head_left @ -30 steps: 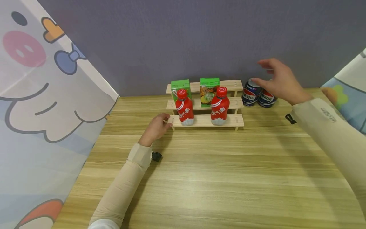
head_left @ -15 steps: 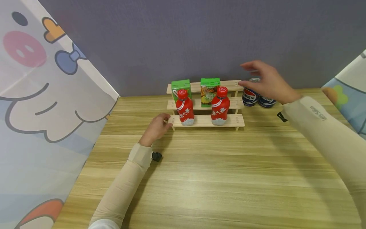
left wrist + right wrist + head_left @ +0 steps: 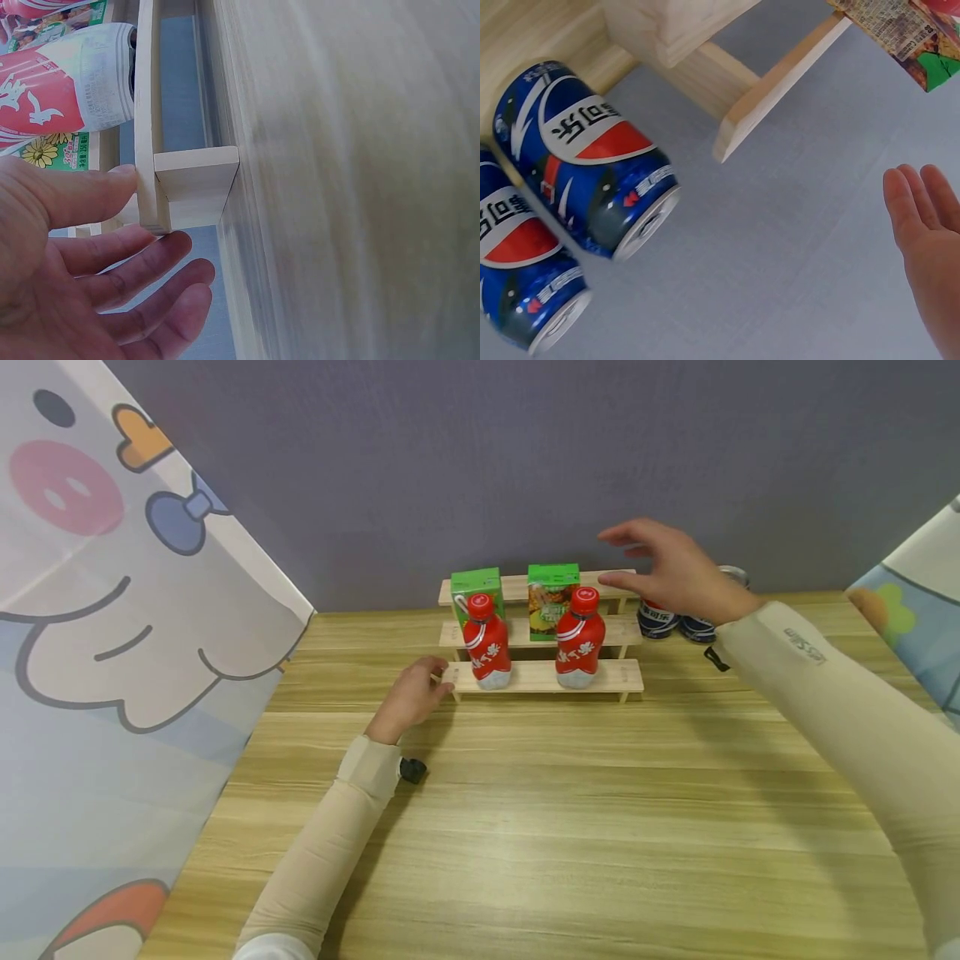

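A three-tier wooden rack (image 3: 532, 675) stands against the back wall. Two red bottles, the left (image 3: 487, 647) and the right (image 3: 580, 643), stand upright on its lowest tier. Behind them two green drink cartons, left (image 3: 477, 583) and right (image 3: 552, 597), appear to stand on the middle tier. My left hand (image 3: 408, 697) pinches the lowest tier's left end, thumb (image 3: 97, 196) on the plank's top side and fingertips against its end. Empty, my right hand (image 3: 675, 568) hovers by the rack's upper right end with fingers spread, partly covering two blue cola cans (image 3: 585, 154).
The cans stand side by side on the wooden table (image 3: 525, 827), right of the rack. A grey wall (image 3: 480, 460) rises behind the rack. A cartoon-printed panel (image 3: 150, 610) borders the left side, another (image 3: 900, 618) the right.
My right hand has moved left, from above the cans toward the rack's upper right end. The left hand, rack, bottles and cartons have stayed in place.
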The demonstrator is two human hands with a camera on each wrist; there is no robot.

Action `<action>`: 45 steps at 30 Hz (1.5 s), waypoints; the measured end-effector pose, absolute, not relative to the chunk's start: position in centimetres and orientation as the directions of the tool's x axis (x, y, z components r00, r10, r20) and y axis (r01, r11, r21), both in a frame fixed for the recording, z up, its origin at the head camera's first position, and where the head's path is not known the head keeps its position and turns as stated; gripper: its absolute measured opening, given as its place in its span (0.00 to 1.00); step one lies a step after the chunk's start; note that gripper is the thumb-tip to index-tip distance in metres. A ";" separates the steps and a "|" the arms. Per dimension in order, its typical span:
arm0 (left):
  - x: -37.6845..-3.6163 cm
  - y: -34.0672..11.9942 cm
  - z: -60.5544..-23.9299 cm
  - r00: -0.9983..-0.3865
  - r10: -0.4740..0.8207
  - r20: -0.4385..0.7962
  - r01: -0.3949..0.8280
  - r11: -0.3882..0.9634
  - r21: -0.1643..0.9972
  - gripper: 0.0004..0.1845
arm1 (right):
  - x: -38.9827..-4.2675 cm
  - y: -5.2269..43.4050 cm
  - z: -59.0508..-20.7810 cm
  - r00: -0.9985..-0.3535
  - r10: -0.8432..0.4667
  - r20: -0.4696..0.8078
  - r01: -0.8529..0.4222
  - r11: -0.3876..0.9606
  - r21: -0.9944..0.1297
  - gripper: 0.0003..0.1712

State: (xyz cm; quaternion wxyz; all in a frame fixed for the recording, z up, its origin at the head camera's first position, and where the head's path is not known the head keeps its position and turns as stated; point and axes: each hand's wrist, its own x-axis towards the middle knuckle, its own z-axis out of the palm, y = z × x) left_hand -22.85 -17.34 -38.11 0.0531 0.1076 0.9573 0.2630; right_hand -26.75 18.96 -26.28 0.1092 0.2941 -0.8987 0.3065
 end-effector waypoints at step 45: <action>-22.7 -17.1 -38.0 -0.969 0.243 -0.054 0.177 0.825 0.537 0.22 | -30.1 14.0 -23.9 -0.802 -0.597 -0.014 -0.513 0.700 -0.497 0.31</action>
